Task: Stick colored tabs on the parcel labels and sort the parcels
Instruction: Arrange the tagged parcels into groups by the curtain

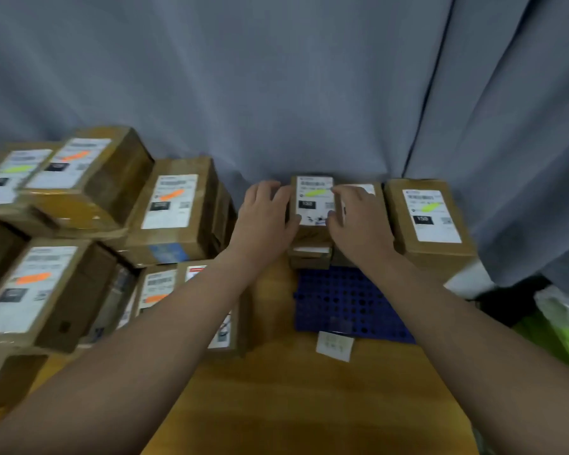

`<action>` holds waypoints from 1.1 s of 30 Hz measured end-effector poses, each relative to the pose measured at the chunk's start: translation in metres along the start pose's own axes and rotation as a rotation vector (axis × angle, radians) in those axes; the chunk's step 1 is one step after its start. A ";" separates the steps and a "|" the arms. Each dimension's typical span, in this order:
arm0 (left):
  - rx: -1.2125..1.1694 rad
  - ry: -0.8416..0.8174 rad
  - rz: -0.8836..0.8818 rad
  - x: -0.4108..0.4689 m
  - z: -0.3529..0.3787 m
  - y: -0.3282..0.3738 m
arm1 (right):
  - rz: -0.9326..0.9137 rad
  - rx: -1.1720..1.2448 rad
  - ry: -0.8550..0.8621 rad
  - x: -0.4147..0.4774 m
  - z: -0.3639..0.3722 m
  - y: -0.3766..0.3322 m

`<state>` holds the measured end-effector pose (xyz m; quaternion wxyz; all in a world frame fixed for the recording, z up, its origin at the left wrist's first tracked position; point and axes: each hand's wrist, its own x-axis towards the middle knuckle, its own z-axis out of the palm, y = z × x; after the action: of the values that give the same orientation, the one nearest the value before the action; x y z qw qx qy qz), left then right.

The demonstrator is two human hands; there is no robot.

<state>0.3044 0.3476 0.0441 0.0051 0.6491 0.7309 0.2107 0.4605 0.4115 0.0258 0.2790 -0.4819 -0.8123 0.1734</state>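
L hand (pixel 263 213) & R hand (pixel 358 221) — fingers (pixel 278 195) clamped on green-tabbed parcel (pixel 313 200) atop stack (pixel 309 257).

The surface (pixel 293 405) is orange-brown wood, smooth, with a faint grain and a soft sheen. At its far edge the small parcel (pixel 309 234) is matt brown cardboard, with a white paper label (pixel 313 210) and a fluorescent green tab (pixel 315 193). Along the left edge the top parcel (pixel 119 178) is the same dull cardboard, and glossy clear tape (pixel 66 208) runs along its near side. The blue tray (pixel 349 303) looks like hard plastic pierced with holes. Touching its near side lies a pale paper sheet (pixel 335 346). The curtain (pixel 276 77) is grey matt cloth in folds. Beyond the right edge, a green bag (pixel 559 339) looks like thin, shiny plastic.
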 end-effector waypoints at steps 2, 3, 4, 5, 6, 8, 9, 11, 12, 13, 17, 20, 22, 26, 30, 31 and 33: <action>-0.009 0.044 0.014 -0.015 -0.028 -0.016 | -0.057 0.128 0.025 -0.004 0.007 -0.032; -0.011 0.059 0.019 -0.024 -0.041 -0.026 | -0.088 0.183 0.044 -0.007 0.011 -0.050; -0.014 0.068 0.021 -0.034 -0.055 -0.037 | -0.122 0.231 0.067 -0.010 0.016 -0.070; -0.014 0.073 0.022 -0.045 -0.069 -0.050 | -0.145 0.271 0.084 -0.014 0.021 -0.091; -0.006 0.085 0.027 -0.058 -0.082 -0.065 | -0.162 0.307 0.093 -0.018 0.028 -0.113; 0.014 0.126 0.037 -0.083 -0.108 -0.099 | -0.184 0.378 0.079 -0.027 0.044 -0.159; 0.019 0.149 0.033 -0.095 -0.121 -0.118 | -0.193 0.414 0.061 -0.031 0.054 -0.183; 0.050 0.189 0.021 -0.119 -0.146 -0.158 | -0.217 0.455 0.035 -0.038 0.080 -0.227; 0.075 0.194 0.003 -0.130 -0.159 -0.179 | -0.223 0.458 0.028 -0.042 0.093 -0.249; 0.097 0.190 -0.022 -0.141 -0.170 -0.199 | -0.221 0.459 0.021 -0.045 0.106 -0.269; 0.132 0.147 -0.139 -0.176 -0.201 -0.274 | -0.197 0.459 -0.025 -0.060 0.154 -0.334; 0.138 0.122 -0.218 -0.193 -0.217 -0.315 | -0.110 0.458 -0.105 -0.066 0.182 -0.366; 0.108 0.103 -0.289 -0.202 -0.227 -0.339 | -0.062 0.451 -0.123 -0.070 0.194 -0.381; 0.071 0.084 -0.433 -0.211 -0.235 -0.399 | 0.009 0.361 -0.147 -0.076 0.213 -0.406; -0.330 -0.071 -0.812 -0.219 -0.240 -0.427 | 0.054 0.309 -0.158 -0.082 0.224 -0.425; -0.450 -0.110 -0.872 -0.222 -0.240 -0.430 | 0.059 0.301 -0.158 -0.084 0.227 -0.428; -0.617 -0.150 -0.935 -0.224 -0.244 -0.435 | 0.068 0.288 -0.152 -0.086 0.232 -0.432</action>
<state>-0.1403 0.0309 0.0695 0.3391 0.2381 0.8429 0.3433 0.0524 0.1277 0.0573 0.2771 -0.4497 -0.7809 0.3335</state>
